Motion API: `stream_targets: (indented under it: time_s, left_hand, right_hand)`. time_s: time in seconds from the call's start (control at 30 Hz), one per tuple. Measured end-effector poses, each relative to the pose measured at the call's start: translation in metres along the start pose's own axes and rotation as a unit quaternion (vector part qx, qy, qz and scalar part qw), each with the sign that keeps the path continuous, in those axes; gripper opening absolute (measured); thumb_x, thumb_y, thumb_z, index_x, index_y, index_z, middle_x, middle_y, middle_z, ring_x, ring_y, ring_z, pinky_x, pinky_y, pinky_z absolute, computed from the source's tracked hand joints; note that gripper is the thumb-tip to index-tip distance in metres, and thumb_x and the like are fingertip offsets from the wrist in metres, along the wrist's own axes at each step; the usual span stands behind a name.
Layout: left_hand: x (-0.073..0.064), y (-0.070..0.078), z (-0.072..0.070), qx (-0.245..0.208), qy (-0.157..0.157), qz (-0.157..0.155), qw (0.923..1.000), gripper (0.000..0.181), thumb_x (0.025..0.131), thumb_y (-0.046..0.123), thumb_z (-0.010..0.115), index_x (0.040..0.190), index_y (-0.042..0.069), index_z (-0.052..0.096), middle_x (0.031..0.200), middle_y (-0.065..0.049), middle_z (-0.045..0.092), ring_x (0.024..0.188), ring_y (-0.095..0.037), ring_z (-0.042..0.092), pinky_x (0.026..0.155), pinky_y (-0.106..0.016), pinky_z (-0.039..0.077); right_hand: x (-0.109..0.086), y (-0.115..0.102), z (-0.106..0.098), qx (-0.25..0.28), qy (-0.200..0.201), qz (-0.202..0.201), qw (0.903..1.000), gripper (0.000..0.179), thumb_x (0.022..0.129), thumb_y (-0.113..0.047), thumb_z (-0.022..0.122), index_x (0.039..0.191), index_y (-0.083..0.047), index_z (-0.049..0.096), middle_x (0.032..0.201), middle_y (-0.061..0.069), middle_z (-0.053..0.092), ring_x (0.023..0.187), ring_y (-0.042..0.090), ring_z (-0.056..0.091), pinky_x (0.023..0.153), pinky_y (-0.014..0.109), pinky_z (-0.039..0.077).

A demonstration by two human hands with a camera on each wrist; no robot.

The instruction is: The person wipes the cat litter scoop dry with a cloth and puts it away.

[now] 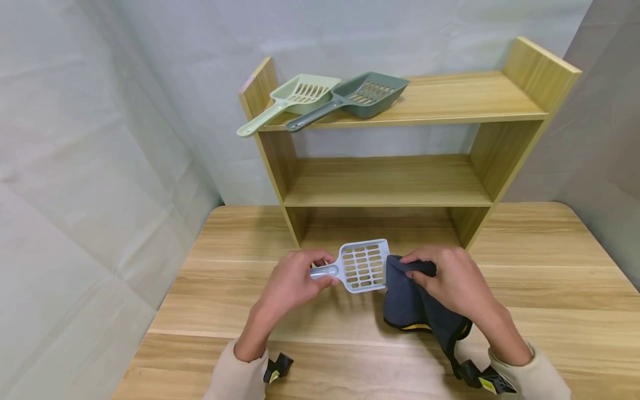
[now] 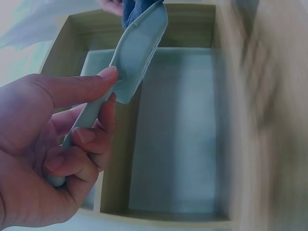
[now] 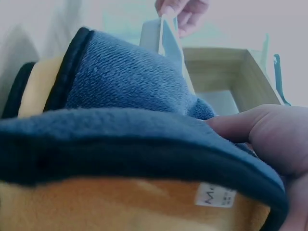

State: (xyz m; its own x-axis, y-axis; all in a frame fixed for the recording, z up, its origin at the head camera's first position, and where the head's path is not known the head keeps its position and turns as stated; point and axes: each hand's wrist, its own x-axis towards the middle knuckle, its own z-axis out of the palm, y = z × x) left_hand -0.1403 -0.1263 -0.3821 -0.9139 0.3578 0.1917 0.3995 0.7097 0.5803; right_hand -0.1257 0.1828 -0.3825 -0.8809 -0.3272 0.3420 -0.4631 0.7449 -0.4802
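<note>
My left hand (image 1: 299,278) grips the handle of a light blue litter scoop (image 1: 362,244), its fingers curled round it in the left wrist view. The slotted scoop is held over the table, its front edge pointing right. In my right hand (image 1: 452,278) a dark blue-grey cloth (image 1: 407,303) is pinched between thumb and fingers, against the scoop's front edge. The cloth hangs down in folds; the right wrist view shows its fuzzy blue side, an orange-yellow side (image 3: 144,204), black edging and a small white label (image 3: 215,195).
A wooden shelf unit (image 1: 390,180) stands behind my hands. On its top board lie a pale green litter scoop (image 1: 300,94) and a dark grey-green one (image 1: 370,95), handles jutting over the front edge. The wooden table (image 1: 225,311) lies below, with pale curtains (image 1: 100,139) around.
</note>
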Motion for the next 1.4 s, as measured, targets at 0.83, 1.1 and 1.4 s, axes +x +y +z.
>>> stream_targets:
  time_s: [0.83, 1.1, 1.4]
  left_hand:
    - [-0.003, -0.004, -0.022, -0.086, 0.0, 0.047, 0.9952, 0.029, 0.085, 0.017, 0.093, 0.11, 0.011, 0.082, 0.101, 0.001, 0.081, 0.079, -0.009, 0.064, 0.073, -0.023, 0.053]
    - [-0.002, -0.006, -0.021, -0.087, 0.024, 0.065, 0.9938, 0.03, 0.085, 0.017, 0.092, 0.114, 0.011, 0.083, 0.108, -0.001, 0.082, 0.085, -0.01, 0.068, 0.075, -0.024, 0.054]
    - [-0.002, -0.007, -0.022, -0.089, 0.03, 0.09, 0.9915, 0.032, 0.085, 0.013, 0.091, 0.116, 0.011, 0.084, 0.097, 0.001, 0.08, 0.08, -0.008, 0.063, 0.073, -0.025, 0.052]
  right_hand:
    - [0.01, 0.017, -0.004, 0.379, -0.044, 0.185, 0.9056, 0.048, 0.102, -0.015, 0.075, 0.147, -0.008, 0.064, 0.113, 0.002, 0.074, 0.095, 0.008, 0.071, 0.075, 0.026, 0.06]
    - [0.01, 0.014, -0.007, 0.591, -0.115, 0.226, 0.7658, 0.035, 0.109, -0.011, 0.063, 0.141, -0.025, 0.064, 0.121, -0.001, 0.078, 0.101, 0.016, 0.079, 0.081, 0.032, 0.065]
    - [0.011, 0.009, 0.001, 0.615, -0.143, 0.239, 0.7373, 0.028, 0.109, -0.012, 0.061, 0.134, -0.022, 0.069, 0.116, 0.001, 0.08, 0.099, 0.015, 0.08, 0.082, 0.03, 0.065]
